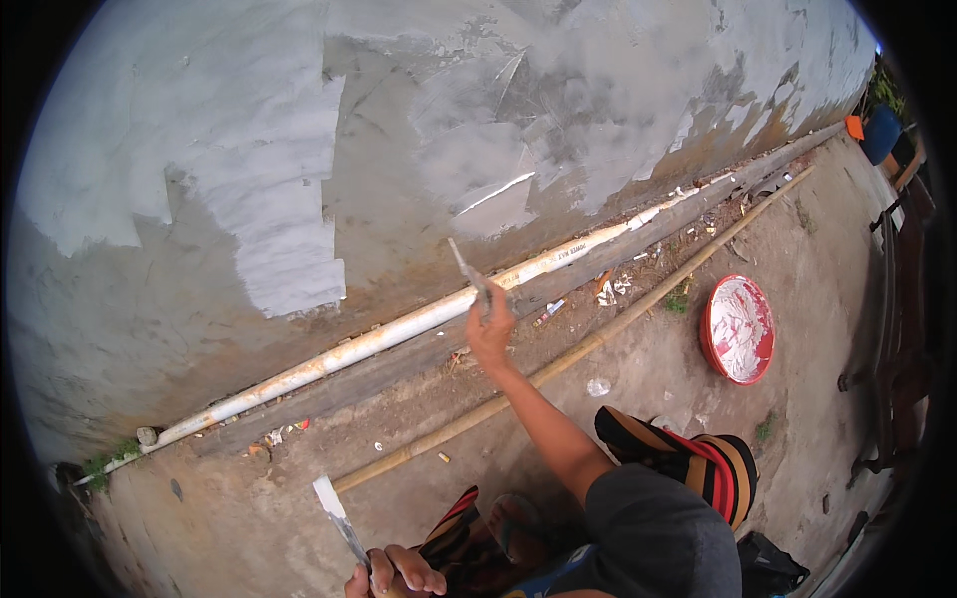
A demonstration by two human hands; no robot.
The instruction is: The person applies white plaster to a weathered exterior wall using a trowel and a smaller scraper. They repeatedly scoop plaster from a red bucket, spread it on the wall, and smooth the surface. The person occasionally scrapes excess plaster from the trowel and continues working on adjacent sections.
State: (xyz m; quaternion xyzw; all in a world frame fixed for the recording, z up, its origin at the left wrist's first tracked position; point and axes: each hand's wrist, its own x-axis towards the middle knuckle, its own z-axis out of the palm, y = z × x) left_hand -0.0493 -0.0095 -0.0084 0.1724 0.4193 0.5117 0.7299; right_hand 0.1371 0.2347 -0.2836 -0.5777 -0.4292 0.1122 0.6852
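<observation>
My right hand (488,329) is raised toward the grey wall (389,169), gripping a putty knife (461,259) whose narrow blade points at the wall; whether it touches cannot be told. The wall carries uneven patches of white coating (279,239). Low at the bottom, my left hand (399,573) grips a second putty knife (344,523) with white paste on its blade. To my right, a red basin (738,329) on the ground is coated inside with white paste.
A white pipe (369,339) runs along the wall's foot beside scattered litter. A long bamboo pole (568,359) lies parallel to it. My sandalled foot (513,523) and striped clothing are below. A blue drum (879,135), orange object (854,127) and dark bench-like structure (897,329) are at right.
</observation>
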